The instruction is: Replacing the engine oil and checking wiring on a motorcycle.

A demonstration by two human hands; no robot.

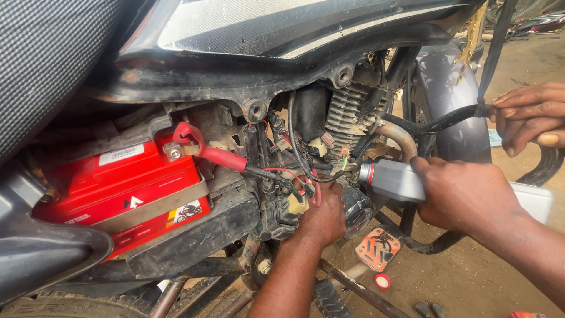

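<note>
Head view: right hand [465,197] wrapped around a grey bottle [394,179], held nearly level, neck pointing toward the left hand [321,221]. Left hand curled low against the dark engine case [356,209], just under a tangle of red and black wires [294,176]; impossible to tell what, if anything, sits inside those fingers. Bottle mouth just beside the left hand, above the case. Red cap [382,281] on the ground below both hands, near an orange foot pedal [378,248]. Red battery [123,194] well off to the left of the left hand. Another person's hand [529,115] above the right hand, gripping a black lever.

Probably best: tilt slowly, keep the neck steady over the opening, brace with the left hand, keep clear of the wires, watch for spills.
</note>
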